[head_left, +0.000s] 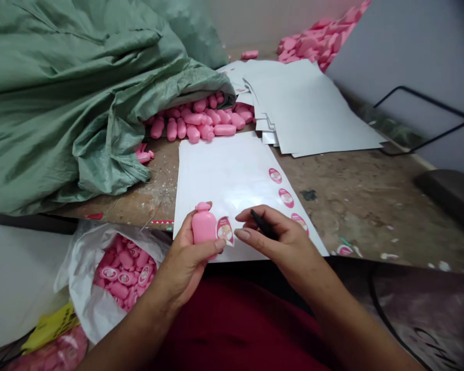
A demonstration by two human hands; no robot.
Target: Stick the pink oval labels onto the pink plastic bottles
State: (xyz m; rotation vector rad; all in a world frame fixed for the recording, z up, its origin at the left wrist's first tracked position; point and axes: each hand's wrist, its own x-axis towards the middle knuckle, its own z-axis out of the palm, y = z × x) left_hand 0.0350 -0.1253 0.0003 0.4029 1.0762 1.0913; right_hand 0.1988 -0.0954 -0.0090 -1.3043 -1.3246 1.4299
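Brown worktop (355, 201) mid-frame. Low ctr: L hand (187, 247) clamps pink bottle (204, 226) + oval sticker (224, 229) at its side; R hand (284, 234), apart, grips blk tool (262, 223). White sheet (220, 175) beyond, then bottle pile (195, 118), green sack (81, 103) upper L of frame.

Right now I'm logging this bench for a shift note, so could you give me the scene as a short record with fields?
left hand: holds a pink bottle, thumb on an oval label
right hand: holds a dark slim tool, kind unclear
white sheet: beneath the hands, printed ovals along its right side
loose bottles: heaped beyond it, by the green sack
white bag: lower left, contains labelled bottles
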